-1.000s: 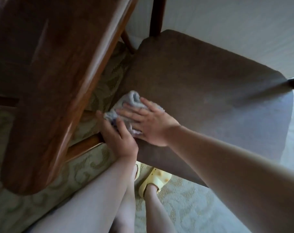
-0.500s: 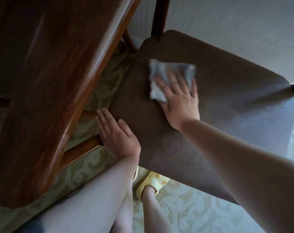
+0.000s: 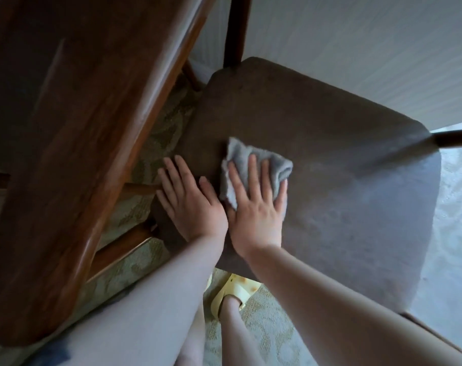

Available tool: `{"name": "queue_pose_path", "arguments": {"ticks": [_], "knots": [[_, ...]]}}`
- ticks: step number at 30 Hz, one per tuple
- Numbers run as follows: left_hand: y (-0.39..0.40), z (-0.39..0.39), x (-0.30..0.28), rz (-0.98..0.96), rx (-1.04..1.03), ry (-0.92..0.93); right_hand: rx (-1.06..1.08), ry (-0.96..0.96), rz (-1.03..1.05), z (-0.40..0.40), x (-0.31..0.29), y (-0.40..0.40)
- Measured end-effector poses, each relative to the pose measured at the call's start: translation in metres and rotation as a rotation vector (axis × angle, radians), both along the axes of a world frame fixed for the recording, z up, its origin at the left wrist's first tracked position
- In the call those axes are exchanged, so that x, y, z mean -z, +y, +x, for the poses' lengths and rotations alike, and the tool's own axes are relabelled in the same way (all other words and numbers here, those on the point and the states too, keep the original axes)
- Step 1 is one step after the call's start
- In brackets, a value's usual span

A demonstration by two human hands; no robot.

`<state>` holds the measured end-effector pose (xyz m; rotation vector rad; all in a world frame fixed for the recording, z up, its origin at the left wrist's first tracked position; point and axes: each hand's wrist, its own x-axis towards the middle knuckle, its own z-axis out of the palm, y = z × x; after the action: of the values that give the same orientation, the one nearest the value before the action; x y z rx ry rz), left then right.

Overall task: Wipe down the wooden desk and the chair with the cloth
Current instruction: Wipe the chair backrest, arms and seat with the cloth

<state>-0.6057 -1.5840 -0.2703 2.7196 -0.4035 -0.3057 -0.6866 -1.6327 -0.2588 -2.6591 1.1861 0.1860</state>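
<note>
right hand [image 3: 253, 207] flat on the cloth [image 3: 253, 167], fingers straight and spread, pressing it onto the chair [image 3: 343, 180] seat near the seat's left edge. nothing is pinched in that grip, just palm and fingers on top. the cloth is grey, folded and rumpled, poking out past the fingertips. left hand [image 3: 187, 199] lies just beside it, also flat and open, fingers straight, resting on the seat's left edge with the thumb close to the cloth. the two hands touch side by side at the wrists. the bench [image 3: 66, 128], dark glossy wood, fills the left of the view, above patterned carpet [image 3: 264, 326]. a yellow slipper [image 3: 232, 289] shows below the seat.
</note>
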Motion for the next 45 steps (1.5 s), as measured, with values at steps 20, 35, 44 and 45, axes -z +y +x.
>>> {"name": "queue_pose_path", "arguments": {"ticks": [20, 35, 44, 45], "knots": [[-0.011, -0.016, -0.002, 0.071, 0.380, -0.127, 0.278, 0.028, 0.007, -0.092, 0.003, -0.089], [-0.048, -0.052, -0.006, 0.124, 0.938, -0.130, 0.736, 0.106, 0.017, -0.147, -0.004, -0.043], [-0.055, -0.074, -0.002, 0.091, 0.929, -0.092, 0.565, 0.076, -0.045, -0.193, 0.007, -0.072], [-0.056, -0.074, -0.002, 0.087, 0.932, -0.086, 0.755, 0.086, -0.036, -0.204, 0.007, -0.069]]}}
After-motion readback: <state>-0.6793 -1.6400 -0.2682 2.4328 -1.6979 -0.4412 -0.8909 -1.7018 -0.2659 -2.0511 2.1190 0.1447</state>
